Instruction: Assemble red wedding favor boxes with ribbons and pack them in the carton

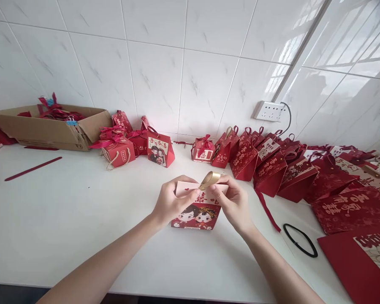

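A red and pale pink gift box (pixel 194 216), printed with two cartoon figures, stands on the white table in front of me. A loop of gold ribbon (pixel 210 179) sticks up from its top edge. My left hand (pixel 174 200) pinches the top edge from the left, its thumb by the foot of the loop. On the other side my right hand (pixel 236 202) grips the top edge, thumb in front and fingers behind, close to the ribbon. The fingers behind the box are partly hidden.
Many finished red gift boxes (pixel 269 173) crowd the right side. More boxes (pixel 161 151) and an open cardboard carton (pixel 50 131) stand along the tiled wall. A black elastic loop (pixel 300 240), a dark red ribbon (pixel 33 169) and a wall socket (pixel 270 111) are also in view.
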Tool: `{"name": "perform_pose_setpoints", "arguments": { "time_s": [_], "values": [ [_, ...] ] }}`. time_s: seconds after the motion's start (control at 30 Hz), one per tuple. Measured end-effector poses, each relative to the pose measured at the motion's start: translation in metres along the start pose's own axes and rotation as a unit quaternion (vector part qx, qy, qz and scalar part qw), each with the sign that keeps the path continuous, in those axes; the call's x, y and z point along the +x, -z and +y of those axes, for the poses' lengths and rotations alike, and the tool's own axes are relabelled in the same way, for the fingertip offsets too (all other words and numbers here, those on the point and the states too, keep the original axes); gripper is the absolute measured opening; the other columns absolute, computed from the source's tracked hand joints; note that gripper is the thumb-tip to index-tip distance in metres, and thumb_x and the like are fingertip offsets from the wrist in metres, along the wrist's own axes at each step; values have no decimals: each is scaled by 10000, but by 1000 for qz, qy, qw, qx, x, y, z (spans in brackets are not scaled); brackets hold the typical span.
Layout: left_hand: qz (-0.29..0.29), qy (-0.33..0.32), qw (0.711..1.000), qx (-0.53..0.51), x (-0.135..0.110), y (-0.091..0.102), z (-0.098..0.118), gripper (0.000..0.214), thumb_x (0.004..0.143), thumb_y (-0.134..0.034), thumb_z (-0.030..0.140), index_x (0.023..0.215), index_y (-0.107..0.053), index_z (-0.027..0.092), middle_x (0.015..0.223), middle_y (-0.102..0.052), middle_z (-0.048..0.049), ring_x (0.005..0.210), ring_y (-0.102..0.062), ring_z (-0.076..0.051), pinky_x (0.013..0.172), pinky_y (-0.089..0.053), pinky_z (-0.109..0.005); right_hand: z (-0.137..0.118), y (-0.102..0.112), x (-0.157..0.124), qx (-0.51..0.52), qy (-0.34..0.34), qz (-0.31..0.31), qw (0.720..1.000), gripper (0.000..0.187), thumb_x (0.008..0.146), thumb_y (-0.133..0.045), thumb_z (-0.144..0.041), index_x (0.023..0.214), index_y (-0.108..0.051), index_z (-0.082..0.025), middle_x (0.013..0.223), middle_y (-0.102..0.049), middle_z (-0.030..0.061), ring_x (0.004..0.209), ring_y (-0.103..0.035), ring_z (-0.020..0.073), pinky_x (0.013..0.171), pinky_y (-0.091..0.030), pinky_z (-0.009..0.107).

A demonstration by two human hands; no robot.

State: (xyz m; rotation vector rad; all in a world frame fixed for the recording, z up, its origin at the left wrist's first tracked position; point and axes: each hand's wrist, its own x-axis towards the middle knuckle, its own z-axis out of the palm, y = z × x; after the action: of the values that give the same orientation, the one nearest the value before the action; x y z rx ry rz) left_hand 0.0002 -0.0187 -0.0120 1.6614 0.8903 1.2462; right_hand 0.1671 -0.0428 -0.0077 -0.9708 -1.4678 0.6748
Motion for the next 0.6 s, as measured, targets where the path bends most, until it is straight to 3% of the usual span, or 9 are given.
{"name": "perform_pose_setpoints", "arguments": {
  "time_s": [0.23,0.6],
  "values": [
    [-18,-26,999,6,-1,-1,1,215,745,-662,352,796,-663,144,769,-674,-30,730,-626,-151,665,-485,-231,1,1,1,-30,40,0,999,172,823,-599,-360,747,-603,-206,686,-628,-2,584,-545,121,530,-446,230],
    [-16,-11,999,37,-3,-4,2,225,759,-640,375,742,-664,152,708,-656,-15,682,-612,-142,616,-477,-211,2,2,0,-19,19,-27,999,174,826,-597,-376,783,-618,-208,724,-649,20,604,-572,137,517,-459,244]
  ]
}}
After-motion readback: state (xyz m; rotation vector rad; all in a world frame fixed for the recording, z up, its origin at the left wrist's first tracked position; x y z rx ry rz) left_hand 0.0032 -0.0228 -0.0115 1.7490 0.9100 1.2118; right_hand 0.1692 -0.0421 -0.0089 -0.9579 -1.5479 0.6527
